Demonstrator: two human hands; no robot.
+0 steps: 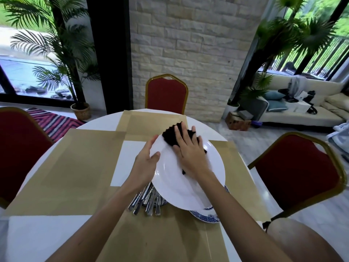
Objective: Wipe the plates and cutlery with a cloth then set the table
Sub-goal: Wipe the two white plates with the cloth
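Observation:
A large white plate (170, 178) is tilted above the table, and my left hand (146, 163) grips its left rim with the thumb on top. My right hand (190, 148) lies flat with straight fingers on a dark cloth (171, 136), pressing it against the plate's upper face. Beneath the plate lies a bundle of silver cutlery (145, 201), handles fanned toward me. A blue-patterned plate (204, 217) peeks out under the white plate's near edge.
The round white table (37, 239) carries tan placemats (75, 163) on each side. Red chairs with gold frames stand at the far side (166, 93), left (18, 148) and right (294, 174). Potted palms, a sofa and boxes lie beyond.

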